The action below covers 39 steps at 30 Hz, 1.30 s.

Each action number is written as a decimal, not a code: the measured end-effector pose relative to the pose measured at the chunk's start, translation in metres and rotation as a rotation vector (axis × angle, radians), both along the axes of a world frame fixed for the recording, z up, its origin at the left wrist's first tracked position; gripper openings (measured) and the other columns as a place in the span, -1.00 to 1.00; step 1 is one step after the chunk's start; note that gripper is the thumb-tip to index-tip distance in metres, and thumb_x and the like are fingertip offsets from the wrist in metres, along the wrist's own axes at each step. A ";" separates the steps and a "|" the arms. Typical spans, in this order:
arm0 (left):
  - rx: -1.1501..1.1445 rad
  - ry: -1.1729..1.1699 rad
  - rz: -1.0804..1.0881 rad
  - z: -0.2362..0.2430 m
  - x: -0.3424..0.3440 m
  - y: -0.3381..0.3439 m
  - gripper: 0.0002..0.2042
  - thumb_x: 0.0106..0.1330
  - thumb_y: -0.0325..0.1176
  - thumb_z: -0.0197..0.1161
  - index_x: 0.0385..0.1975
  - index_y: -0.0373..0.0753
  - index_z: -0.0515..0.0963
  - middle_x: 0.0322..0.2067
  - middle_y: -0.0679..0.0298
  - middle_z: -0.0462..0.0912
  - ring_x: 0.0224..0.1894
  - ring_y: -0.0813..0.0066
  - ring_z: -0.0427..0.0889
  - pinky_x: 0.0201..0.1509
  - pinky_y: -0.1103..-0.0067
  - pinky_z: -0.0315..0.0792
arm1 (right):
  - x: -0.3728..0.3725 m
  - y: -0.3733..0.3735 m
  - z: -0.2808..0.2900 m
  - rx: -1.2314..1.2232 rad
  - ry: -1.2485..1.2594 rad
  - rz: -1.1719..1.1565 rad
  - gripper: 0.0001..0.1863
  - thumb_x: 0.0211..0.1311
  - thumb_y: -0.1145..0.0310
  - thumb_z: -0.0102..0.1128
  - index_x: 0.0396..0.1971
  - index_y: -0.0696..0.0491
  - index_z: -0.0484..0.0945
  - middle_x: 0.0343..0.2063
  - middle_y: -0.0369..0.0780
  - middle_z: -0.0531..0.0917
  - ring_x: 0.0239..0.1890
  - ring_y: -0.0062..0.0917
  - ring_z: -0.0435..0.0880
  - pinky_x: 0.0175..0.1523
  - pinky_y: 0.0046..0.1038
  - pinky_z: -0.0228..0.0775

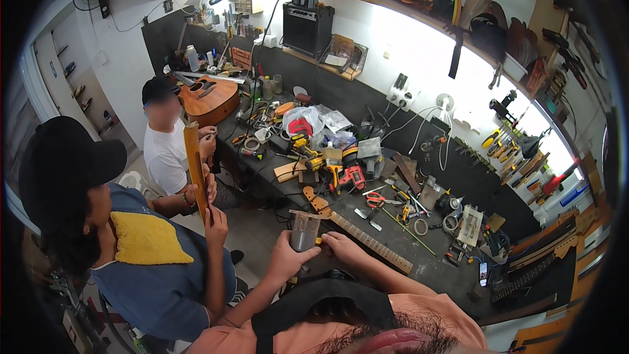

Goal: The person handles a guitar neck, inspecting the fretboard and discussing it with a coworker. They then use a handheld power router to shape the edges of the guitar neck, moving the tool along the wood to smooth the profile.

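Note:
My left hand (288, 260) is wrapped round a clear cylinder (305, 226) with a flat top piece and grey inside, held upright near the bench's front edge. My right hand (337, 246), just beside it, has its fingers closed on a small yellow piece (319, 241) at the cylinder's side; whether that piece is attached, I cannot tell. A wooden guitar neck (376, 250) with a headstock lies on the bench behind my hands.
A co-worker in blue (144, 275) at my left holds a long wooden piece (195, 164). A person in white (164, 157) sits beyond, near an acoustic guitar (213, 101). Drills (354, 177), scissors (375, 200) and other tools crowd the bench (426, 272). More necks (524, 278) stand at right.

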<state>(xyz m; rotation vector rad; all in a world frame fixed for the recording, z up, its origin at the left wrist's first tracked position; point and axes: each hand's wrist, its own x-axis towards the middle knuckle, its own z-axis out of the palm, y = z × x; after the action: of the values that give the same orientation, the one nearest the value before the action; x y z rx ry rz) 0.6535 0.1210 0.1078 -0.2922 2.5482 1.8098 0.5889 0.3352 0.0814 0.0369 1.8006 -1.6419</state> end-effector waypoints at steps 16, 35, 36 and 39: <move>0.401 -0.120 -0.118 -0.005 -0.012 -0.003 -0.38 0.19 -0.15 0.70 0.07 -0.45 0.58 -0.08 0.14 0.74 -0.08 0.41 0.73 0.05 0.45 0.62 | -0.016 0.016 0.042 0.581 1.604 0.524 -0.83 0.26 0.23 0.36 -0.41 -0.06 0.57 -0.48 -0.28 0.64 -0.31 -0.31 0.68 0.10 -0.17 0.39; -0.346 0.343 -0.269 -0.013 -0.002 0.121 -0.26 0.11 -0.26 0.71 0.24 -0.38 0.44 0.03 -0.01 0.51 0.06 -0.04 0.59 0.18 0.25 0.48 | 0.033 0.065 -0.037 -0.508 -0.410 -0.648 -0.73 0.49 0.14 0.03 -0.41 -0.07 0.51 -0.54 -0.44 0.41 -0.62 -0.70 0.15 -0.50 -0.53 0.03; -0.384 0.407 -0.281 -0.019 -0.004 0.125 -0.23 0.08 -0.26 0.73 0.25 -0.36 0.43 0.00 -0.01 0.52 0.03 -0.08 0.59 0.13 0.20 0.49 | 0.030 0.081 -0.040 -0.489 -0.366 -0.510 -0.70 0.51 0.10 0.07 -0.43 -0.09 0.52 -0.56 -0.45 0.38 -0.61 -0.70 0.12 -0.49 -0.52 -0.01; -0.479 0.614 -0.412 -0.038 -0.006 0.124 -0.20 0.05 -0.29 0.74 0.28 -0.32 0.41 -0.01 0.00 0.56 0.03 -0.11 0.60 0.11 0.16 0.51 | 0.027 0.117 -0.037 -0.357 -0.290 -0.160 -0.30 0.55 -0.44 -0.03 -0.17 -0.06 0.72 -0.44 -0.32 0.62 -0.49 -0.60 0.49 -0.35 -0.47 0.34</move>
<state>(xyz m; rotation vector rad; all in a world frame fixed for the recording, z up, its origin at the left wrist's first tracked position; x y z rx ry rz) 0.6476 0.2448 0.0694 0.8640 3.0808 1.2531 0.6161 0.4517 0.0447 0.2503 1.2991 -1.9382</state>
